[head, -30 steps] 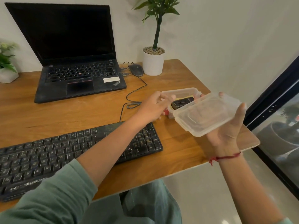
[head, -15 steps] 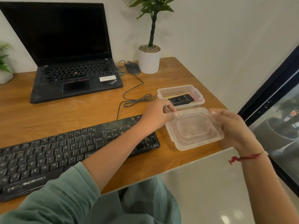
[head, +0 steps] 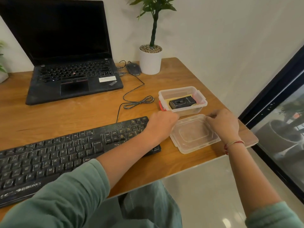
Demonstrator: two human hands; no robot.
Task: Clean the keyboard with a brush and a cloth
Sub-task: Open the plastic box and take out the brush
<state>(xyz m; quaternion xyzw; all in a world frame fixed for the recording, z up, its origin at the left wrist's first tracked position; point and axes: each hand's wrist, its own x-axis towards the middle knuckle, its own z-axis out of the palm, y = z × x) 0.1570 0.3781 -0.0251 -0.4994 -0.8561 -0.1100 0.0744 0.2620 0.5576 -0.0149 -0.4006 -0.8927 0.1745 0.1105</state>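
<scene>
We are resting the clear lid [head: 194, 135] flat on the desk [head: 65, 116], just in front of the open box [head: 203, 100] and just right of the keyboard [head: 65, 153]. We judge the spot is chosen so the lid is within reach for closing later without covering any keys. Our right hand [head: 224, 123] is pinching the lid's far right corner, fingers curled together on the rim. Our left hand [head: 162, 122] is sitting at the far left corner with its fingers folded under the knuckles, so we cannot tell whether they are gripping the rim or only touching it. The left forearm is crossing over the keyboard's right end to get there. The box is standing uncovered near the desk's right edge, and inside it a black case [head: 182, 102] is lying on a yellow cloth [head: 169, 101]. We are taking these for the brush and the cloth, though the case is hiding what it holds. The keyboard is lying along the near edge with dust showing on its keys. We are judging the cleaning proper as not yet begun: with the lid off, the tools are lying exposed, ready to be lifted out.
</scene>
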